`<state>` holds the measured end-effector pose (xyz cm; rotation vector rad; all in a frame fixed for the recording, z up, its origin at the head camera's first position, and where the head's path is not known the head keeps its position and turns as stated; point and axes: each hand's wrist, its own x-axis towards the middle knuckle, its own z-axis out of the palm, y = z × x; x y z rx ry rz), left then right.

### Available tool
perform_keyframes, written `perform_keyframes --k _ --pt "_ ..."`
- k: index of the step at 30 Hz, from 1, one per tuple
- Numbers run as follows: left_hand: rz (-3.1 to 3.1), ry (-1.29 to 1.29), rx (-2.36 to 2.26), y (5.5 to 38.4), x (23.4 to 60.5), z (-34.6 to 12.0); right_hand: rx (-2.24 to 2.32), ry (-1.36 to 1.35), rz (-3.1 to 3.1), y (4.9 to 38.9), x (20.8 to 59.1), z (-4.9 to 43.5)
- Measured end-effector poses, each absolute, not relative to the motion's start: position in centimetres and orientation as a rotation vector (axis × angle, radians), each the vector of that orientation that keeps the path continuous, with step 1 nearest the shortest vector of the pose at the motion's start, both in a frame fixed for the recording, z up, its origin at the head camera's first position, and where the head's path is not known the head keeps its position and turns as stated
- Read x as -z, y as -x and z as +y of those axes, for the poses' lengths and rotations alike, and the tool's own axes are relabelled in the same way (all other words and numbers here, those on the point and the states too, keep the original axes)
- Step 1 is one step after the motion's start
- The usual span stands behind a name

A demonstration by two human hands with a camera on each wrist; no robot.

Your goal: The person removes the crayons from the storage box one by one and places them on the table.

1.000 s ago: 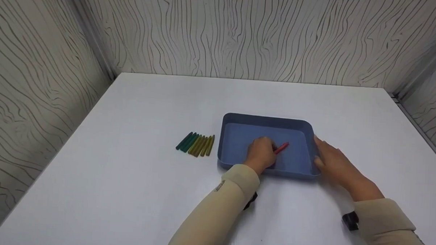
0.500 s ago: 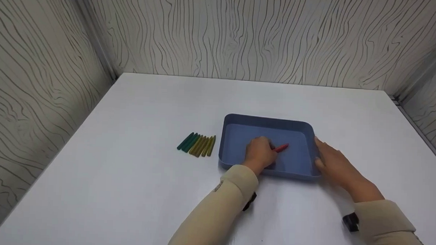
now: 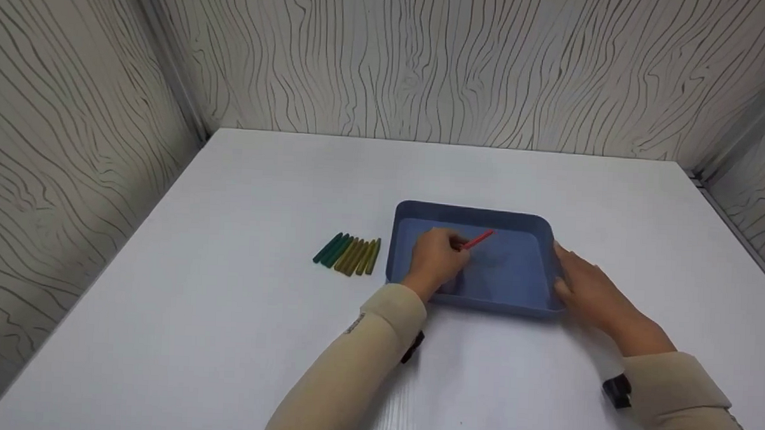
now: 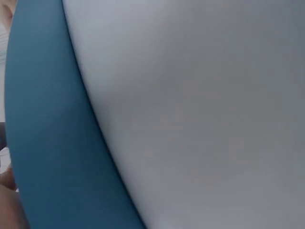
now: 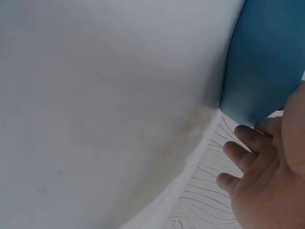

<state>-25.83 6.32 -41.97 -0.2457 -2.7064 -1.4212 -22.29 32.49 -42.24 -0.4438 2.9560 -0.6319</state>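
Observation:
My left hand (image 3: 438,256) pinches a red crayon (image 3: 479,239) over the blue tray (image 3: 504,270); the crayon slants up to the right, one end covered by the fingers. At the tray's right side, my right hand (image 3: 593,292) touches the wall with fingers extended along it. Seen from the right wrist, that hand (image 5: 267,181) has its palm showing and fingers loosely spread beside the tray's outer wall (image 5: 262,57). The left wrist view is mostly filled by tray wall (image 4: 62,124) and table, with only a bit of hand at its edge.
Left of the tray lie green crayons (image 3: 332,249) and several yellowish crayons (image 3: 358,257), side by side in a row. All rest on a white table (image 3: 227,299). Panels with a wood-line pattern (image 3: 413,63) enclose the back and sides.
My left hand has moved left and up with the red crayon, which now sits higher above the tray floor. My right hand has stayed at the tray's side.

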Motion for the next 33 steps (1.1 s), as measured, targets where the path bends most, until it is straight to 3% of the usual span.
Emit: perform_keyframes --k 9,33 --pt "-2.563 0.287 1.403 26.2 41.2 1.6 0.626 0.428 2.957 22.2 42.1 32.4" --pt "-2.545 -0.157 1.311 24.6 42.4 -12.2 0.630 0.449 2.932 22.2 41.9 32.5"
